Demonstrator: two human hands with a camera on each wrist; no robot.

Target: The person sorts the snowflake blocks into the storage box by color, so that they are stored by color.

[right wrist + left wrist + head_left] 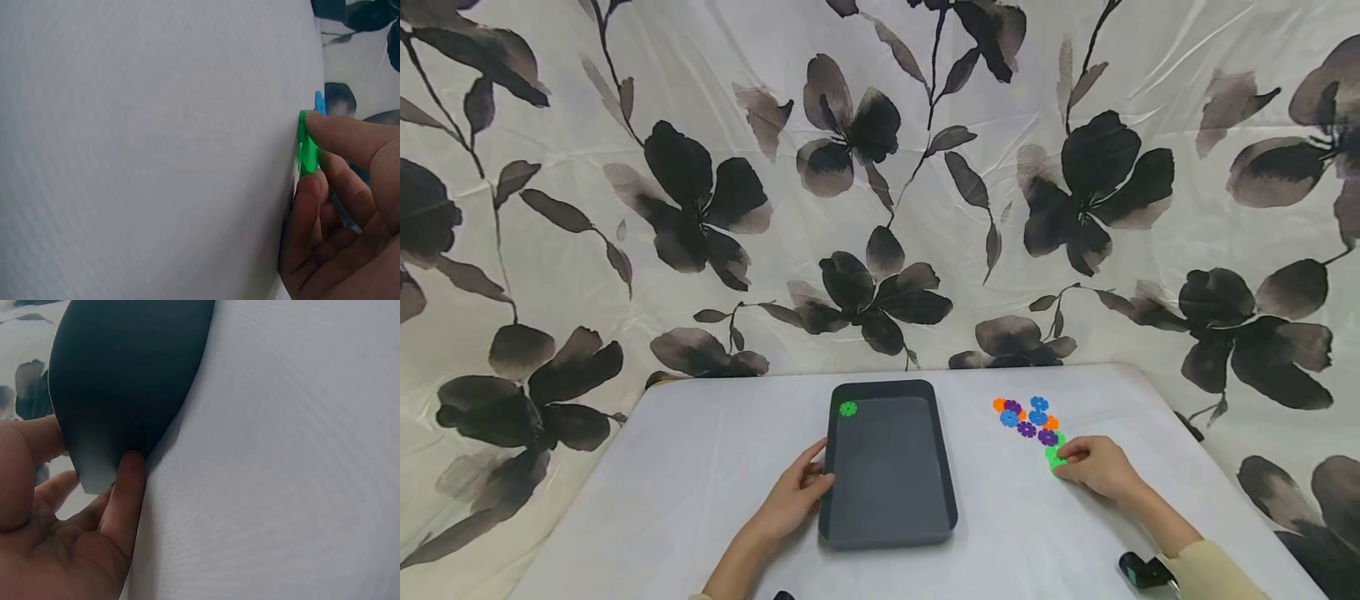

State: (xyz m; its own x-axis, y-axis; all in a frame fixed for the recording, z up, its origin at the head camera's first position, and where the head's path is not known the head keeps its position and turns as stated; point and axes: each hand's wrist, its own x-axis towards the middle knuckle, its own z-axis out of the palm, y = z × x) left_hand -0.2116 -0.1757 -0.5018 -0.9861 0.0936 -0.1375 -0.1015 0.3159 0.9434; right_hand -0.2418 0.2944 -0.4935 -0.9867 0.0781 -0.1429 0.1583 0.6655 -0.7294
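A dark grey rectangular tray (pixel 887 533) lies on the table, with one green flower-shaped piece (pixel 847 409) in its far left corner. My left hand (pixel 793 496) holds the tray's left side; in the left wrist view its fingers (pixel 128 487) touch the dark wall. Right of the tray, my right hand (pixel 1101 467) pinches a green flower-shaped piece (pixel 309 147) between thumb and fingers, close to the tabletop. Beyond that hand lies a loose group of small flower-shaped pieces, among them blue (pixel 1039 403), purple (pixel 1026 430), orange (pixel 1051 423) and green ones, some overlapping.
A white cloth covers the table (pixel 700 450). Behind its far edge hangs a pale curtain (pixel 970 250) with dark flowers. A black device (pixel 1144 571) is by the right sleeve (pixel 1210 575).
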